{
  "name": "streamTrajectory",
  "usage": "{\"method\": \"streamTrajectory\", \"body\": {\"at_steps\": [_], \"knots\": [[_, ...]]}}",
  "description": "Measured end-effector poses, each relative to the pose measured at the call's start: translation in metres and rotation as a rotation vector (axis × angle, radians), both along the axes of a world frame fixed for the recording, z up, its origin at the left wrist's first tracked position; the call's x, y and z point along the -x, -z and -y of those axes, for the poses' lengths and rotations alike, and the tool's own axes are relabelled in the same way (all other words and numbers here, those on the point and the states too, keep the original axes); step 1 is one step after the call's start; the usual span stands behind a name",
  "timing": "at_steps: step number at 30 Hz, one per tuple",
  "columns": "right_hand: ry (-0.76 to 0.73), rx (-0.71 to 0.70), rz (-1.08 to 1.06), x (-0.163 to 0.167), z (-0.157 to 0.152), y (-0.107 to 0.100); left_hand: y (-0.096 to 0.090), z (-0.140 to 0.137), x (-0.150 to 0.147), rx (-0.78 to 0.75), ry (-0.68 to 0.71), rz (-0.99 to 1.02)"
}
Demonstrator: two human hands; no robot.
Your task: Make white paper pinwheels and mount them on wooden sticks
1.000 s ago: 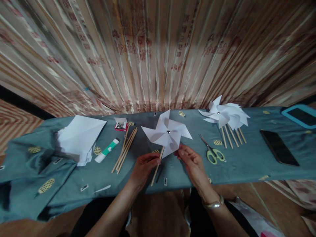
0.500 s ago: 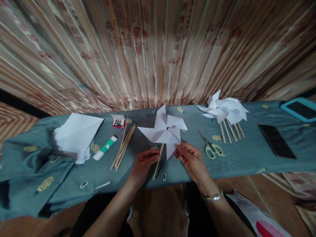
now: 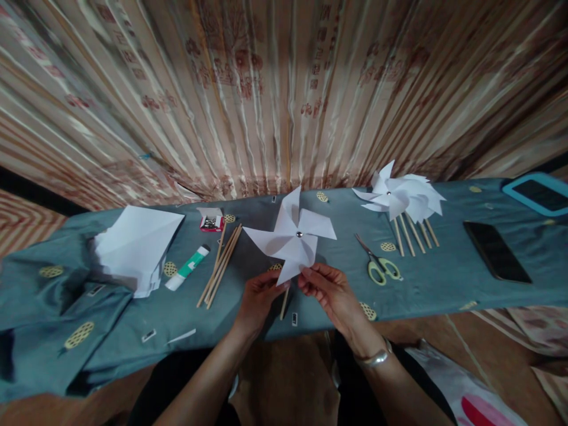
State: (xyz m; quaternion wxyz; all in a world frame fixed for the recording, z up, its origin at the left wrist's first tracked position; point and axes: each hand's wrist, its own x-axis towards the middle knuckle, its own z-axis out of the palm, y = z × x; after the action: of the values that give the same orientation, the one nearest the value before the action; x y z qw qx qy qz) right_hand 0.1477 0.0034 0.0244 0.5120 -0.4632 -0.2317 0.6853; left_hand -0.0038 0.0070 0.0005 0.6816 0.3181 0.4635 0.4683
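Note:
A white paper pinwheel with a silver pin at its centre is held up over the middle of the table. My left hand is closed around its wooden stick, just under the paper; the lowest blade partly covers those fingertips. On the other side, my right hand pinches at the pinwheel's lower edge, thumb and fingers together, though the exact contact is hard to see. Loose wooden sticks lie left of my left hand. Green-handled scissors rest to the right of my right hand.
Several finished pinwheels lie at the back right, near a black phone and a blue-framed device. Leftward are a glue stick, a small red box of pins and stacked white paper. A curtain hangs behind.
My right hand has shifted left, closer to my left hand. The pinwheel's head has turned, its lowest blade swinging left over the stick. My left hand keeps its hold.

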Motion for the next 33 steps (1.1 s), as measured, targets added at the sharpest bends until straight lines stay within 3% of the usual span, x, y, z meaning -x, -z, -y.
{"method": "streamTrajectory", "body": {"at_steps": [12, 17, 20, 26, 33], "knots": [[-0.065, -0.095, 0.145, -0.003, -0.003, 0.004, 0.002, -0.001, 0.002, 0.073, -0.031, 0.045], [-0.144, -0.24, 0.361, -0.02, -0.003, 0.004, 0.002, -0.002, 0.004, 0.067, -0.032, 0.041], [-0.078, -0.264, 0.431, -0.028, -0.005, 0.007, 0.002, -0.002, 0.004, 0.078, -0.031, 0.034], [0.181, -0.112, 0.007, -0.025, -0.012, 0.007, 0.0, 0.0, 0.003, 0.103, 0.004, 0.021], [0.188, -0.063, -0.172, -0.02, -0.017, -0.001, -0.001, 0.003, 0.002, 0.156, 0.122, -0.036]]}}
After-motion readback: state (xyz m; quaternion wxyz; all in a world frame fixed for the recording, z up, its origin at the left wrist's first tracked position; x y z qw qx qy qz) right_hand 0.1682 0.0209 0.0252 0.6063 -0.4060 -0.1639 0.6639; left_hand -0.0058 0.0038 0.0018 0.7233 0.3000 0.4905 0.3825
